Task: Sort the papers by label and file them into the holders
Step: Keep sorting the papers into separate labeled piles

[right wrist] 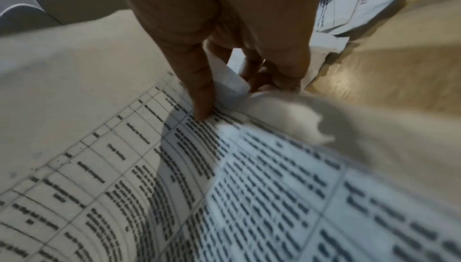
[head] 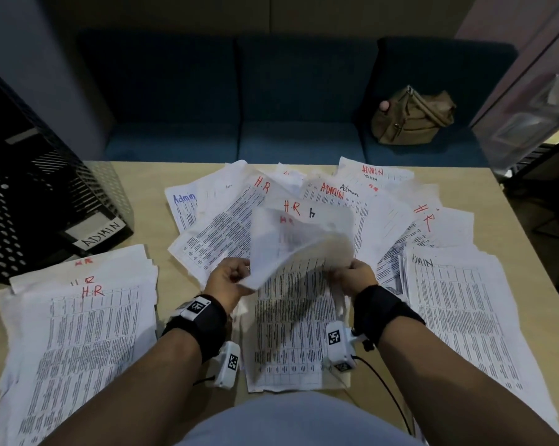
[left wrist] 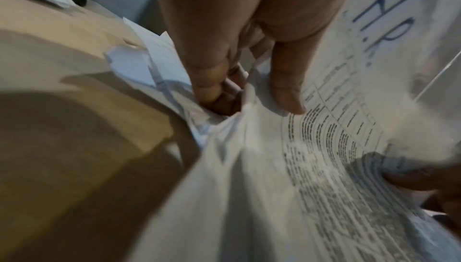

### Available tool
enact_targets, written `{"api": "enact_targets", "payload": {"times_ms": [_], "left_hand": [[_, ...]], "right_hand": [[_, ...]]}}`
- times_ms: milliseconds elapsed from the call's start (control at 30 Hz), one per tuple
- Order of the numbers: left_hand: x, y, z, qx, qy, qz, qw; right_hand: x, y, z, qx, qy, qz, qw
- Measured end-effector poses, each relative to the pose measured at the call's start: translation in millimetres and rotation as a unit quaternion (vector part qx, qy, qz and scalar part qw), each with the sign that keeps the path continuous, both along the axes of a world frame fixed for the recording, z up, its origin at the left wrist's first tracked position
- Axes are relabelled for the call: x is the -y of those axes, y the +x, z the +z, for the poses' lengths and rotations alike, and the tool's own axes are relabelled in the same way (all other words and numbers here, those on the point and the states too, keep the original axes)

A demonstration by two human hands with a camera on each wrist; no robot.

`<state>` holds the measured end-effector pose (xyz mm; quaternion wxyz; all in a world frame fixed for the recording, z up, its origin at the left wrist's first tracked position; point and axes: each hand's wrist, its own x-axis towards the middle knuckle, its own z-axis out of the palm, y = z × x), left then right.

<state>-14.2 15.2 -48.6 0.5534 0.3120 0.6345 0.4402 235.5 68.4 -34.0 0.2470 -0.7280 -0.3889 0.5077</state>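
Sheet (head: 299,239) edges pinched, lifted, by both hands (head: 230,273) (head: 354,275).

Both bare forearms reach forward over the tan wooden surface (head: 149,175), each wrist in a black strap. The left hand (head: 230,275) and right hand (head: 352,275) each pinch a lifted white printed sheet (head: 300,243), fingers (left wrist: 286,96) curled.

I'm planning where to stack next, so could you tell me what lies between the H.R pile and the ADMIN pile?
In the head view, the lifted sheet held by both hands, above another printed sheet.
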Motion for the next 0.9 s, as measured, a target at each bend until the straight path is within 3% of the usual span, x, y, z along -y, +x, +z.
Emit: {"api": "enact_targets", "payload": {"times_ms": [167,233,300,400,433,567,733,900], "left_hand": [[-8.8,-1.5,6.7,0.098,-0.008,0.038,0.994],[-9.0,-2.3,3.8,0.07,-0.014,0.019,0.997],[-4.0,-2.8,1.9,0.051,-0.023,0.004,0.998],[-5.1,-3.0,3.5,0.07,-0.043,-0.005,0.997],[-8.3,-2.9,4.4,0.084,-0.05,-0.001,0.995],[-17.8,-1.3,19.3,0.187,-0.09,0.028,0.978],[-16.1,-1.9,16.5,0.107,-0.035,-0.006,0.994],[-12.8,-1.8,29.4,0.119,-0.005,0.001,0.993]], "right_hand": [[10.1,0.5,-8.1,0.09,0.073,0.082,0.99],[8.1,3.7,-12.5,0.165,0.123,0.067,0.976],[3.6,7.1,-9.6,0.146,0.126,-0.005,0.981],[-3.5,12.0,-9.3,0.009,0.078,-0.088,0.993],[-4.4,13.2,-10.3,-0.024,0.059,-0.088,0.994],[-1.9,17.5,-16.5,0.011,0.022,-0.044,0.999],[-1.5,11.3,-10.8,0.045,0.024,0.025,0.998],[6.7,2.5,4.2,-0.015,0.016,0.042,0.999]]}}
